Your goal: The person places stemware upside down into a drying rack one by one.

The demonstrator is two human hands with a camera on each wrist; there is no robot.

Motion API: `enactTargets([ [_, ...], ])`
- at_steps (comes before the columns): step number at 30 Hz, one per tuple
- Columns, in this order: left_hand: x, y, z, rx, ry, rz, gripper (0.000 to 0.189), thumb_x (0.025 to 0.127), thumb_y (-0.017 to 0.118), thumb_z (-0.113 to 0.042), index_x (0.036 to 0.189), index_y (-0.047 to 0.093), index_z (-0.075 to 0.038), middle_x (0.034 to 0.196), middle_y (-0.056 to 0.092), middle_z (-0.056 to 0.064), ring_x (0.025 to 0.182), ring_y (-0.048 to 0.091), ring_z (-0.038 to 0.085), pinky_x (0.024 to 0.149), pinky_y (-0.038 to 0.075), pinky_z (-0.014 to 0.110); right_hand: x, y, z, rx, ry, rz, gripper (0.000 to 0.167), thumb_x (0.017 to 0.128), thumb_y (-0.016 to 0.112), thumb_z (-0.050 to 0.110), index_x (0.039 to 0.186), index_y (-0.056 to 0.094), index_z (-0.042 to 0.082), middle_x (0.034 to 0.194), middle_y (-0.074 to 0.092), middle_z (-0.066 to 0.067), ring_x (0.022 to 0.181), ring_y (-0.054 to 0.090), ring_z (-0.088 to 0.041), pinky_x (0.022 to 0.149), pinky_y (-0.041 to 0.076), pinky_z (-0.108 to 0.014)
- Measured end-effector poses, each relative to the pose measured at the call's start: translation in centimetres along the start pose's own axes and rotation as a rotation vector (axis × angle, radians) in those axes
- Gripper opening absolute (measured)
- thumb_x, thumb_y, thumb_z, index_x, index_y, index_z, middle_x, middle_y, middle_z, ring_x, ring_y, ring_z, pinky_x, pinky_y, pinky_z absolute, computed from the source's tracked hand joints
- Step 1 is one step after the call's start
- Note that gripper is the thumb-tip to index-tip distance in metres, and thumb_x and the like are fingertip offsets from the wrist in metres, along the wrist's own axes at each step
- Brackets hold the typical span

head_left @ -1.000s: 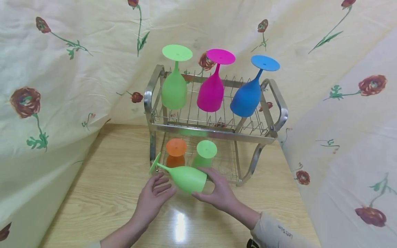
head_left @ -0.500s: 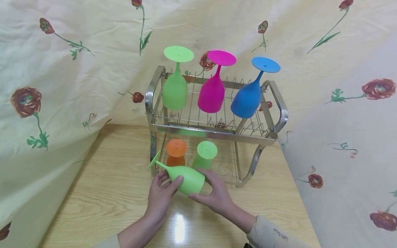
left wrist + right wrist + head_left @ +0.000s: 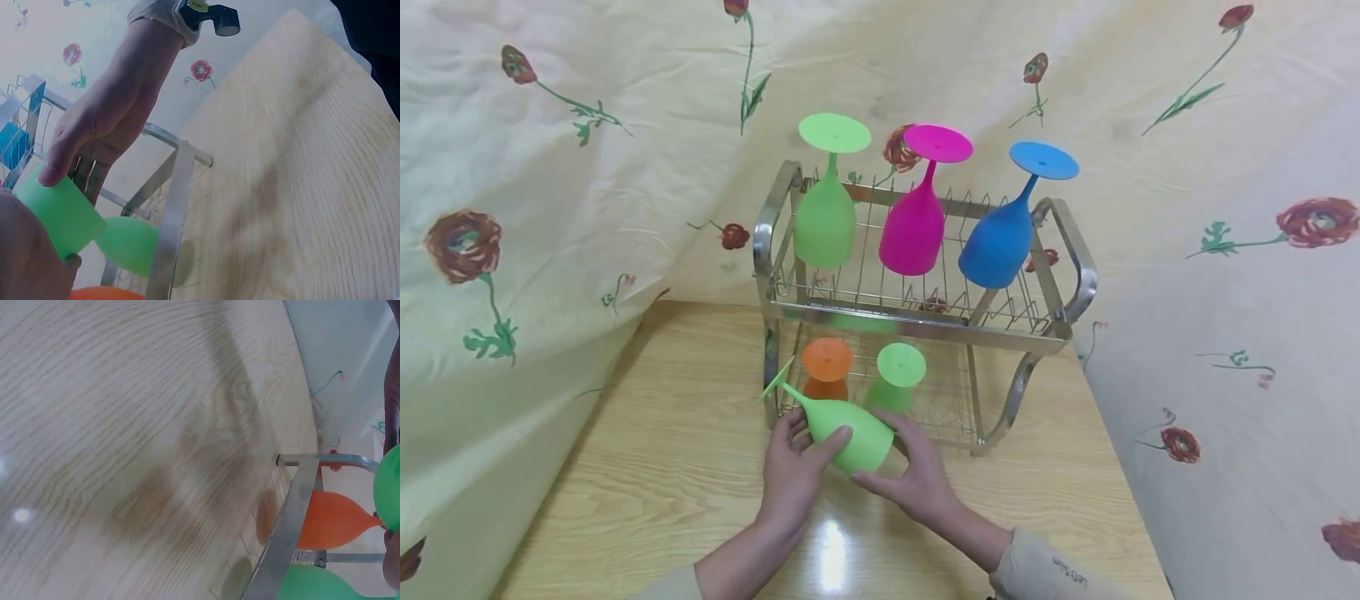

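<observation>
Both my hands hold a green plastic wine glass [image 3: 842, 417] in front of the rack's lower tier. It lies tilted, its foot raised to the left and its rim to the lower right. My left hand [image 3: 790, 475] wraps the bowl near the stem, thumb across the near side. At the rim end, my right hand [image 3: 917, 479] spans the bowl between thumb and fingers. In the left wrist view the bowl [image 3: 65, 215] shows between both hands; in the right wrist view only part of the green bowl [image 3: 389, 490] appears at the right edge.
A two-tier metal dish rack [image 3: 917, 325] stands on the wooden table [image 3: 647, 433]. Upside down on top are green [image 3: 826, 221], magenta [image 3: 913, 229] and blue [image 3: 997, 242] wine glasses; orange [image 3: 827, 360] and green [image 3: 901, 367] ones sit below. Flowered cloth [image 3: 587, 208] hangs behind and beside.
My left hand has come in from the lower left and taken hold of the green wine glass's bowl. The glass has tilted slightly, foot upward, and my right hand has shifted slightly left.
</observation>
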State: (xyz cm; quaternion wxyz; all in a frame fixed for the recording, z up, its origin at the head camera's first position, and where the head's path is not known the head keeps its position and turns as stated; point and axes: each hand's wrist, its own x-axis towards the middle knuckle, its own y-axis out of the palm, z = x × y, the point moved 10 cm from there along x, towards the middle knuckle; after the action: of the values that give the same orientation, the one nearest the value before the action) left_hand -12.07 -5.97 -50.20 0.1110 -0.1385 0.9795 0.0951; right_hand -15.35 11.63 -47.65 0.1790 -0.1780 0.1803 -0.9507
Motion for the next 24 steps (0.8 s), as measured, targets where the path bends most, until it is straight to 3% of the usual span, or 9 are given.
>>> enactTargets([
  [13, -0.19, -0.02, -0.30, 0.004, 0.019, -0.020, 0.076, 0.087, 0.091, -0.029, 0.148, 0.050, -0.009, 0.152, 0.050, 0.013, 0.140, 0.052, 0.033, 0.114, 0.051, 0.052, -0.25, 0.37, -0.11, 0.036, 0.004, -0.035, 0.086, 0.077, 0.097, 0.012, 0.151, 0.054, 0.009, 0.147, 0.059, -0.010, 0.130, 0.060, -0.027, 0.111, 0.055, -0.043],
  [24, 0.10, -0.05, -0.46, 0.024, 0.046, -0.025, 0.081, 0.082, 0.096, -0.027, 0.147, 0.051, -0.011, 0.148, 0.055, 0.011, 0.138, 0.055, 0.029, 0.109, 0.056, 0.045, -0.52, 0.91, -0.13, 0.044, -0.010, -0.044, 0.089, 0.079, 0.096, 0.015, 0.154, 0.049, 0.010, 0.149, 0.055, -0.010, 0.130, 0.059, -0.027, 0.111, 0.055, -0.049],
])
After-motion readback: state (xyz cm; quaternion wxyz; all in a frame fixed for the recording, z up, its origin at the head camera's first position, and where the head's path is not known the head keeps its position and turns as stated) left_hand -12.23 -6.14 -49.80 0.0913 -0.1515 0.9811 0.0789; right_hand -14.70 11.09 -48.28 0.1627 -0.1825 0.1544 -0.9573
